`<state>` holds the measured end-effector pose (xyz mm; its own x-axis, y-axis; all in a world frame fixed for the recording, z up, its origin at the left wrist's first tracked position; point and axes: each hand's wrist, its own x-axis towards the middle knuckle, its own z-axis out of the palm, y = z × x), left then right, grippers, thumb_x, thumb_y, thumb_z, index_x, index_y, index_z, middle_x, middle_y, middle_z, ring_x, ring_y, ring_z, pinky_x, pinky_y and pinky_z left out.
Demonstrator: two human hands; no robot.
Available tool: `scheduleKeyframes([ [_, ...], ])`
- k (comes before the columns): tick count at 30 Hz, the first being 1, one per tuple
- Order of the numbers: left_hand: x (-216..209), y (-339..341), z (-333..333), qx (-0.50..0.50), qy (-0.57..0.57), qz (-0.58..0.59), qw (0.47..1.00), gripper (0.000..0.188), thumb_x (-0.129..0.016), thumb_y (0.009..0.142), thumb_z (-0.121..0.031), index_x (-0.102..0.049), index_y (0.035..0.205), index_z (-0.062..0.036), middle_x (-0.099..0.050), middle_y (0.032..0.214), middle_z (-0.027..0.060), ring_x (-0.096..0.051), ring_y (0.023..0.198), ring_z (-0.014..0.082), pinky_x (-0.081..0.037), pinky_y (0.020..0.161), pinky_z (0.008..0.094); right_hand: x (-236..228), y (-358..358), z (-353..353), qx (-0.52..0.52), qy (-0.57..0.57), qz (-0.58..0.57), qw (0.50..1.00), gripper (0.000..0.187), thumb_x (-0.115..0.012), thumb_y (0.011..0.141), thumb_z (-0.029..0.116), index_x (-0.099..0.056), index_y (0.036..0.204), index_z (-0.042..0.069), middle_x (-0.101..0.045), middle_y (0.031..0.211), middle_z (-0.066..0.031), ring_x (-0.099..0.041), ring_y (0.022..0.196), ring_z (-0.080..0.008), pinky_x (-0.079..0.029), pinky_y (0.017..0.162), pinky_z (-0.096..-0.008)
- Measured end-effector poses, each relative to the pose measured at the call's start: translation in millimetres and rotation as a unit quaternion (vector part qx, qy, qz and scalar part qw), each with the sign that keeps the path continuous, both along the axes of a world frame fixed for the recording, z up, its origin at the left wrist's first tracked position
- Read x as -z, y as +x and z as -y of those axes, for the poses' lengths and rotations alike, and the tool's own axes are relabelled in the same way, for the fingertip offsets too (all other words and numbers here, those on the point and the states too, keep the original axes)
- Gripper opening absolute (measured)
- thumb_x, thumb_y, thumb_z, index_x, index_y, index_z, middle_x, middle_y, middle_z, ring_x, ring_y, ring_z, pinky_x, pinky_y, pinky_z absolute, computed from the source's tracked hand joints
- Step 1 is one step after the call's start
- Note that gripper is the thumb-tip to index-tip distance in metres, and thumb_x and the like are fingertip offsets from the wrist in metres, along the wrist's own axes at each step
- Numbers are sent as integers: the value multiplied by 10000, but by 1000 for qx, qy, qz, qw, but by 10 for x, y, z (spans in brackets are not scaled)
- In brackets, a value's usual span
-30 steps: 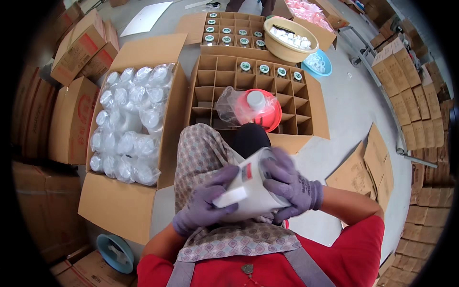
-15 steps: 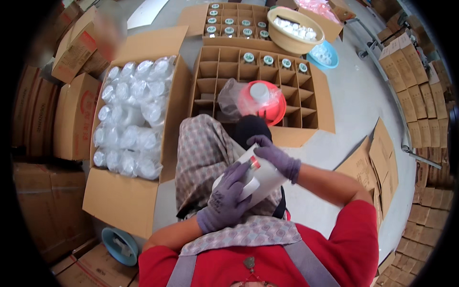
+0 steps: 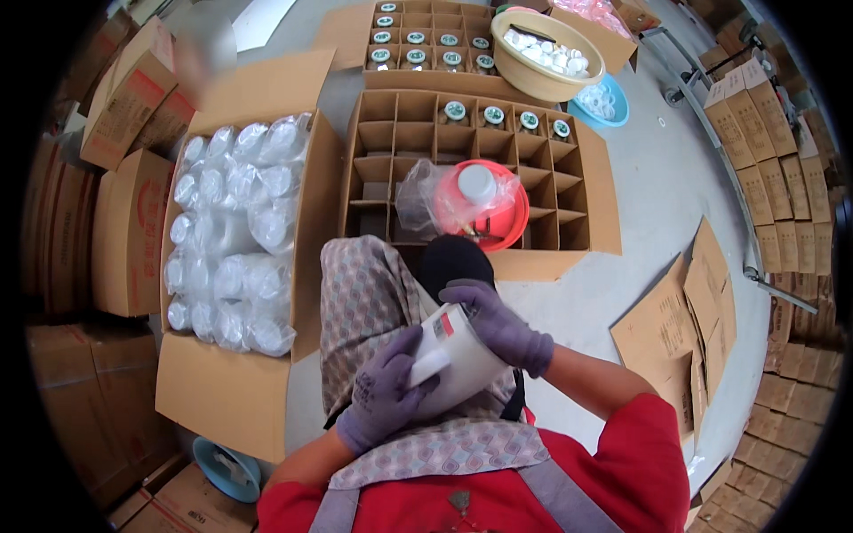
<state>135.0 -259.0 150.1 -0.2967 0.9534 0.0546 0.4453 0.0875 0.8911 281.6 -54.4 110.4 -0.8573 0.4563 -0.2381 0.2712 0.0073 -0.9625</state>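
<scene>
Fingers, left hand [image 3: 382, 401]: curled round the handle side of the white plastic jug [image 3: 466, 382], gripping it.
Fingers, right hand [image 3: 489, 323]: bent over the jug's upper end; whether they clamp it, I cannot tell.
Jug: tilted above the lap; its smooth wall could slip through the gloves if the left grip loosens.
Red label [image 3: 443, 326]: faces up between the hands; a rubbing glove could lift its edge.
Red basin [image 3: 521, 222]: on the dividers by the near edge of the near divided carton [image 3: 604, 213], under a clear plastic bag [image 3: 414, 199]; a knee nudging that edge could tip it.
Left carton [image 3: 222, 393]: bagged containers [image 3: 233, 275] crowd its rim; a snagged bag could drag one out.
Lidded jars [image 3: 493, 116]: four along the near carton's far edge; a dropped jug could crack one.
Beige basin [image 3: 524, 82]: beside the far carton's near right corner, heaped with white caps [image 3: 558, 60]; a bump could spill them.
</scene>
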Motion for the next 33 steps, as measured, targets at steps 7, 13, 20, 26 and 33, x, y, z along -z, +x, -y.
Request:
scheduleKeyframes([
  [7, 34, -550, -34, -82, 8, 367, 927, 320, -757, 761, -198, -688, 998, 5, -637, 1203, 219, -630, 1091, 291, -474, 947, 393, 1691, -138, -1413, -71, 501, 386, 771, 203, -616, 829, 293, -711, 977, 191, -607, 1149, -78, -548, 1086, -284, -436, 846, -461],
  [13, -27, -687, -175, -116, -103, 376, 913, 500, -713, 740, -270, -662, 1143, 22, -670, 1170, 117, -625, 1066, 190, -461, 950, 318, 2398, -227, -1730, -124, 570, 278, 763, 173, -656, 735, 218, -683, 891, 151, -611, 1005, -107, -579, 950, -332, -467, 783, -483],
  [20, 221, -894, -174, -36, -110, 495, 861, 564, -783, 667, -255, -657, 1121, 54, -698, 1043, 79, -648, 952, 161, -484, 905, 297, 651, 400, -1674, 136, -225, 46, 964, 205, -499, 806, 60, -559, 1002, 61, -600, 885, -47, -566, 641, -135, -423, 521, -234],
  [26, 494, -847, -362, 144, -91, 519, 838, 577, -805, 629, -256, -665, 1088, 65, -694, 1069, 130, -648, 989, 202, -476, 926, 322, -1253, -175, -596, -313, 477, -355, 741, 62, -633, 786, 195, -629, 838, 161, -568, 907, -39, -504, 690, -193, -418, 577, -324],
  [33, 629, -637, -330, 253, -146, 477, 829, 606, -776, 645, -264, -653, 1131, 74, -681, 1143, 158, -642, 1060, 225, -454, 991, 332, -1480, -184, -124, -477, 543, -445, 529, 184, -621, 728, 236, -627, 866, 116, -574, 959, -34, -550, 783, -185, -472, 715, -358],
])
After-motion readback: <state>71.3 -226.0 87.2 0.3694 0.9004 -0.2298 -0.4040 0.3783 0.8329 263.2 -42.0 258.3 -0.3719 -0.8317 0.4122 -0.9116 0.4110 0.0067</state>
